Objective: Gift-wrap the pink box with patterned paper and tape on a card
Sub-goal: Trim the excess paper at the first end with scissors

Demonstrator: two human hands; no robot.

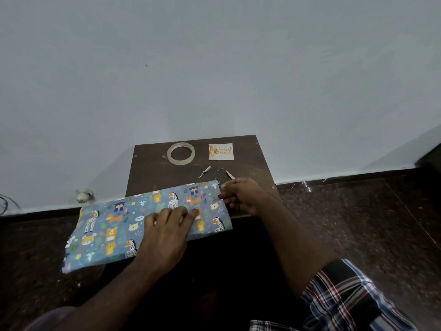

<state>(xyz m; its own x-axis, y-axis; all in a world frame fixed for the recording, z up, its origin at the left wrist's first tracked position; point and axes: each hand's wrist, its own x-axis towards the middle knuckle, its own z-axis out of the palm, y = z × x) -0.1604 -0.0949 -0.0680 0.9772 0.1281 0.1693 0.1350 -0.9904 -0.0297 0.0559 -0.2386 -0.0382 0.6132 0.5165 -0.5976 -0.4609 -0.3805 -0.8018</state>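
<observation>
Home room, dark stone floor [358, 223], plain wall [214, 68], low wooden board [152, 168]

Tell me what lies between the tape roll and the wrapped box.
Head view: bare brown board, plus thin scraps toward the right, between tape roll and wrapped box.

Single head cam, wide-angle, looking forward and down from above the person's lap. Faces a pale wall [214, 56] filling the upper half of frame. Small brown board [148, 168] sits centre, near. Both forearms enter from the bottom edge. Dark floor [358, 211] spans lower left and right. No second view.
</observation>
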